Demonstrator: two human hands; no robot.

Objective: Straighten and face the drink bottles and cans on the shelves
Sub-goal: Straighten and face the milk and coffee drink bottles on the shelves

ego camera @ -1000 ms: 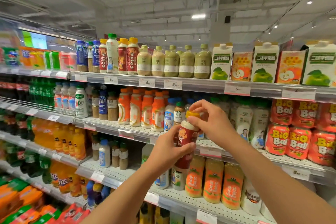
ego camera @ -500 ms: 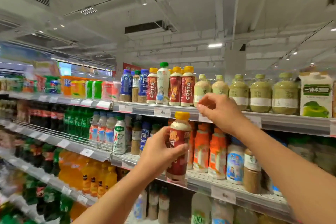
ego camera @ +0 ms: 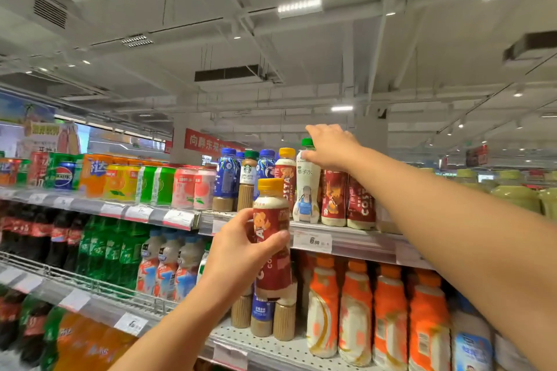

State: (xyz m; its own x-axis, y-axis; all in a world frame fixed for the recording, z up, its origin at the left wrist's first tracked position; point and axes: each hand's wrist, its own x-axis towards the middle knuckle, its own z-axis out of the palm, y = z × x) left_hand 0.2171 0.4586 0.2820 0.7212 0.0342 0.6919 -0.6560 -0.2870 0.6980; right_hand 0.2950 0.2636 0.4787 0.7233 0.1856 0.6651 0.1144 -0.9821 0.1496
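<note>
My left hand (ego camera: pixel 241 245) grips a red Costa bottle (ego camera: pixel 272 238) with a yellow cap, held upright in front of the top shelf's edge (ego camera: pixel 355 239). My right hand (ego camera: pixel 330 146) reaches up to the top shelf and holds the neck of a tall white bottle (ego camera: pixel 307 190) with a green cap. That white bottle stands between other red Costa bottles (ego camera: pixel 346 199) on the shelf. Left of it stand blue-capped bottles (ego camera: pixel 226 179) and a Starbucks bottle (ego camera: pixel 248 179).
Rows of soda cans (ego camera: pixel 120 179) fill the top shelf to the left. Orange-and-white bottles (ego camera: pixel 373 304) line the shelf below, with cola and green soda bottles (ego camera: pixel 99 245) further left. Green-capped bottles (ego camera: pixel 512 190) stand at the far right.
The view has tilted up toward the top shelf. My right hand rose from near the held bottle's cap to the white bottle's neck. My left hand lifted the Costa bottle higher.
</note>
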